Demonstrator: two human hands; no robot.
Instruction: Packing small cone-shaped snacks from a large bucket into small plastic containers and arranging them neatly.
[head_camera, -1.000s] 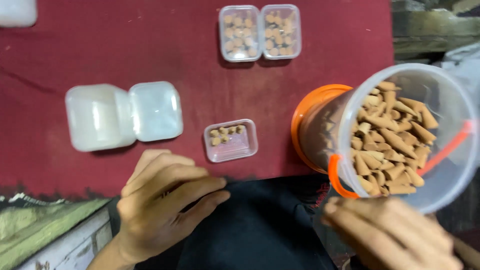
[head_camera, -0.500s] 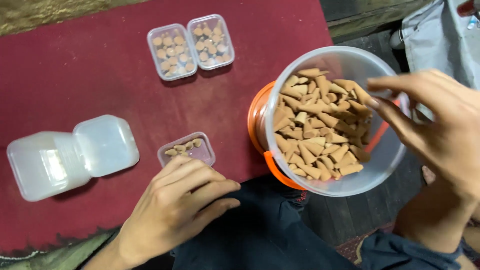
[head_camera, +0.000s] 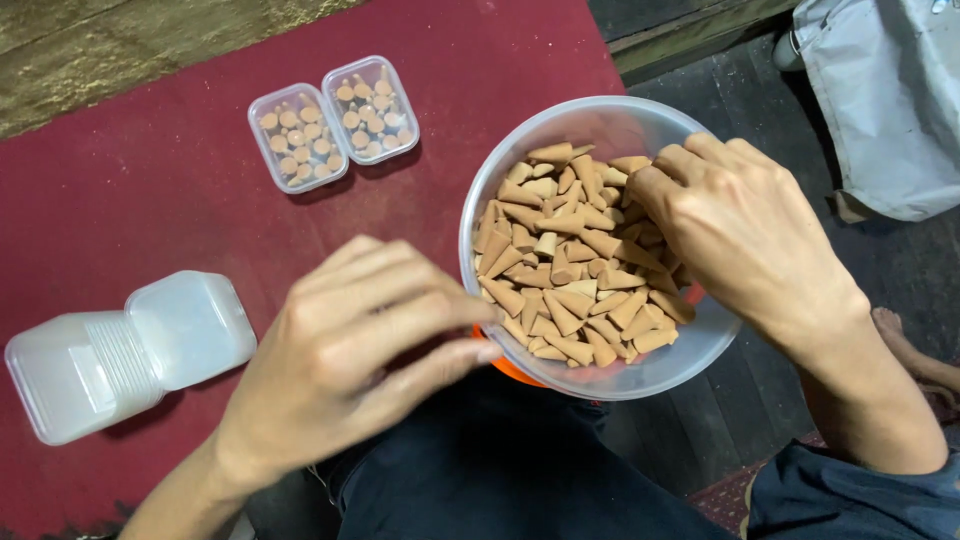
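A clear plastic bucket (head_camera: 640, 375) with an orange lid under it rests on my lap, full of tan cone-shaped pieces (head_camera: 565, 270). My right hand (head_camera: 745, 235) reaches in from the right, its bent fingertips dug into the cones at the far rim. My left hand (head_camera: 350, 350) hovers with curled fingers at the bucket's left side, thumb tip against the rim. It covers the spot on the red cloth where a small clear box lay; whatever is under it is hidden.
On the red cloth (head_camera: 150, 190) sit two small clear boxes (head_camera: 333, 122) filled with cones, side by side at the back. An open, empty clear hinged box (head_camera: 125, 350) lies at the left. A grey bag (head_camera: 890, 100) lies on the dark floor at right.
My right hand has come down from above the bucket into the cones. My left hand has lifted and shifted right over the small box, which is now out of sight.
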